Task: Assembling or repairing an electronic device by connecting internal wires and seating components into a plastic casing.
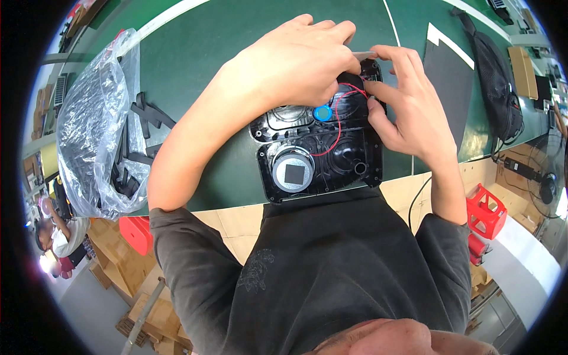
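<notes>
Two black plastic housing halves (pixel 319 139) lie open on the green table before me, one beyond the other. The nearer one carries a round silver speaker (pixel 293 171) with a dark square on its back. A blue round part (pixel 323 113) sits in the farther half, and red wires (pixel 339 127) run from the speaker toward my right fingertips. My left hand (pixel 310 59) is curled over the farther half, closed on a thin pale flat piece (pixel 362 55). My right hand (pixel 408 103) has bent fingers at that half's right end, its index tip at the pale piece; what its thumb pinches is unclear.
A clear plastic bag (pixel 94 124) with black strips (pixel 151 112) around it lies at the left. Toward the right are a dark flat sheet (pixel 447 83) and a black bag (pixel 497 89). Red stools (pixel 486 212) and cardboard boxes (pixel 127 254) stand below table height. Another person (pixel 59 234) is far left.
</notes>
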A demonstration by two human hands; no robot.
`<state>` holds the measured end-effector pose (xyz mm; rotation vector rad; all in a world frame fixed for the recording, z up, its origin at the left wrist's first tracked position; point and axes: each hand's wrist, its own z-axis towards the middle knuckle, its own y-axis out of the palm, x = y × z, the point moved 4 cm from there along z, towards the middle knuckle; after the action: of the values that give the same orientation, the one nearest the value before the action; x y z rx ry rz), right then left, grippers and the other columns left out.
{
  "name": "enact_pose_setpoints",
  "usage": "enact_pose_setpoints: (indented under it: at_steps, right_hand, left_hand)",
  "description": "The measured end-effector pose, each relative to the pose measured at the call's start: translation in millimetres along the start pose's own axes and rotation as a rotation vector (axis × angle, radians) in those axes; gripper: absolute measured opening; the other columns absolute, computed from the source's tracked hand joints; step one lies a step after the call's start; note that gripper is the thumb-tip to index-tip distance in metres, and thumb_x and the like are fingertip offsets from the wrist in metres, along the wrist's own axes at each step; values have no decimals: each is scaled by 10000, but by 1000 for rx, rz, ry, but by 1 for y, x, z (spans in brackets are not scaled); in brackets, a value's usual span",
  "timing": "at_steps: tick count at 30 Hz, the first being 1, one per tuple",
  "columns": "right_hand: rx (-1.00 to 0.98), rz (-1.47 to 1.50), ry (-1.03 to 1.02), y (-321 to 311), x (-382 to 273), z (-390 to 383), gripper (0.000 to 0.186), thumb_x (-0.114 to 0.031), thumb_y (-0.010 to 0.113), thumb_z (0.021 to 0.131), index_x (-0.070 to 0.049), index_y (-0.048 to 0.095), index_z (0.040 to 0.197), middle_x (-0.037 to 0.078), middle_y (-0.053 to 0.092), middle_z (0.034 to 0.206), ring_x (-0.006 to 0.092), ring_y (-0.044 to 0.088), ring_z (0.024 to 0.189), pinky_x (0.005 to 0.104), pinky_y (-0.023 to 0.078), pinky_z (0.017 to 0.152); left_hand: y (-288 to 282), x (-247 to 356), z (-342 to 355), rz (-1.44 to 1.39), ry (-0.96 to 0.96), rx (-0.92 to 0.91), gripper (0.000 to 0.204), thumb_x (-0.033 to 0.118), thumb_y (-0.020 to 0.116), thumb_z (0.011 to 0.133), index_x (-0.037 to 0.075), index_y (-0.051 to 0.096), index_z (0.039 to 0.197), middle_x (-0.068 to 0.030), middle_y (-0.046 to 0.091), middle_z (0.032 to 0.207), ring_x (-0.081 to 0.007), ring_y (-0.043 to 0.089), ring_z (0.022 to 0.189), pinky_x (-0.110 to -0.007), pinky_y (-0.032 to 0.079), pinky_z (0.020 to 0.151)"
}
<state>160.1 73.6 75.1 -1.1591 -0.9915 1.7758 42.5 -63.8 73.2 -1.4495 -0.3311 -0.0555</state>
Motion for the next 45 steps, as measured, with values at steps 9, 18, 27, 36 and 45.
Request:
enact_pose_setpoints:
  at_steps: [9,18,27,36,45]
  right_hand:
    - [53,-40,-162,-3,10,-4,267,-269,831,757,-30,769,858,167,596,1313,376,601,1184,461,536,977]
    - [136,13,-241,-4,20,-2,464,-476,869,795,-42,719,868,128,629,1251,337,626,1128,442,548,907]
    - [266,176,-40,-34,80,-15,142,-165,727,985,-32,774,970,122,737,1077,285,710,985,360,567,841]
    - [66,55,461,-51,201,-48,310,-172,698,1010,-74,729,1302,128,701,1253,232,705,1006,359,568,920]
    - [133,-38,473,-30,211,-52,350,-180,723,989,-127,710,1334,109,695,1208,228,678,838,359,567,836]
  left_hand:
    - [-2,2,11,45,30,-73,334,64,703,806,101,812,1120,-148,634,1262,-296,632,1199,-440,484,1039]
    - [-6,4,4,18,-66,-116,400,24,702,808,103,778,1193,-141,633,1280,-320,636,1194,-425,490,1049]
    - [-40,6,-26,-172,79,182,284,65,751,864,70,766,1148,-140,656,1302,-331,660,1151,-409,522,974]
    - [-2,61,-43,-185,-137,449,438,117,836,871,-26,691,1258,-171,700,1195,-356,679,1060,-441,540,942]
    - [15,58,-46,-299,-237,476,272,71,800,903,26,731,1163,-126,731,1102,-324,684,1007,-398,513,904]
